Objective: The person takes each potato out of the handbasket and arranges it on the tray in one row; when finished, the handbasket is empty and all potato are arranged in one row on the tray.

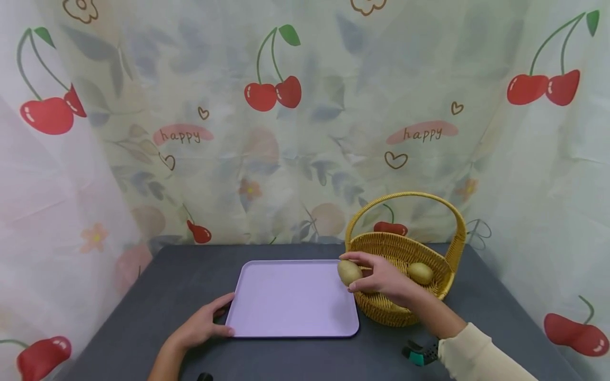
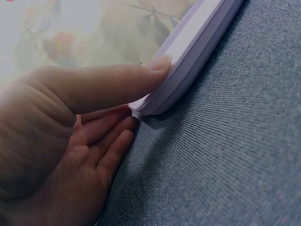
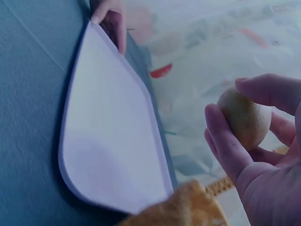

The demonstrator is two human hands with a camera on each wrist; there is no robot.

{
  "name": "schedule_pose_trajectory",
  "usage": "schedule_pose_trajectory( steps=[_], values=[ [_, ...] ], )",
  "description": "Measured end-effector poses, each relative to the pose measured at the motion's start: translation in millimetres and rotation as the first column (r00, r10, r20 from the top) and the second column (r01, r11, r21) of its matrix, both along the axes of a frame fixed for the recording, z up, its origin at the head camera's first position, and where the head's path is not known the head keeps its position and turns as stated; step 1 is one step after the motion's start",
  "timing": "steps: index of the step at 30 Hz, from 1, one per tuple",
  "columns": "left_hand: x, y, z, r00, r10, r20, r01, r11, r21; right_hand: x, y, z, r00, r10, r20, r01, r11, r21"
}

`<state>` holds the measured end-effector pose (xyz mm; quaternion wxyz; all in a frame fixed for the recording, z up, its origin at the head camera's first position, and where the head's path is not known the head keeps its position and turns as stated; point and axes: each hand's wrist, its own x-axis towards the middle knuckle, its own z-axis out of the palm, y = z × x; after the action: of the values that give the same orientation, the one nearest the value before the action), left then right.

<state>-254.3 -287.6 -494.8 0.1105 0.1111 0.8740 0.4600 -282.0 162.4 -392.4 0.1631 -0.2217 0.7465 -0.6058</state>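
Note:
Over the right end of the lilac tray (image 1: 293,299), my right hand (image 1: 378,275) pinches an olive-brown kiwi (image 1: 349,272) between thumb and fingers. In the right wrist view the kiwi (image 3: 245,117) is raised above the tray's surface. The wicker basket (image 1: 405,241) stands beside the tray, partly behind my right hand. Another kiwi (image 1: 420,273) sits in it, and a further one shows partly below my wrist. My left hand (image 1: 202,323) touches the tray's left rim. In the left wrist view its thumb (image 2: 127,82) lies nearly straight against the rim near a corner.
The tray lies flat on a dark grey table (image 1: 190,272). An arched handle (image 1: 407,194) rises from the basket. A black and teal item (image 1: 419,354) is near my right sleeve, and a small black object (image 1: 205,376) is at the front edge. Cherry-print curtains (image 1: 305,159) surround the table.

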Motion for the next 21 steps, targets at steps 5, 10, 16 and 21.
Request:
schedule_pose_trajectory(
  steps=[5, 10, 16, 21],
  values=[
    [-1.1, 0.2, 0.5, 1.000, -0.005, 0.008, 0.005, 1.000, 0.008, -0.2, -27, -5.0, 0.999, 0.050, 0.019, -0.049, 0.999, -0.017],
    [-1.6, 0.5, -0.8, 1.000, -0.016, 0.005, 0.016, 1.000, 0.016, -6.3, -60, -19.0, 0.996, 0.079, -0.046, -0.078, 0.996, 0.031],
    [-1.6, 2.3, 0.1, 0.996, -0.063, -0.070, 0.063, 0.998, -0.008, -12.8, -98, -37.8, 0.992, 0.039, -0.120, -0.027, 0.995, 0.100],
    [0.2, -0.1, 1.7, 0.994, -0.059, -0.089, 0.058, 0.998, -0.024, -18.1, -135, -58.5, 0.989, 0.007, -0.146, 0.017, 0.987, 0.163]
  ],
)
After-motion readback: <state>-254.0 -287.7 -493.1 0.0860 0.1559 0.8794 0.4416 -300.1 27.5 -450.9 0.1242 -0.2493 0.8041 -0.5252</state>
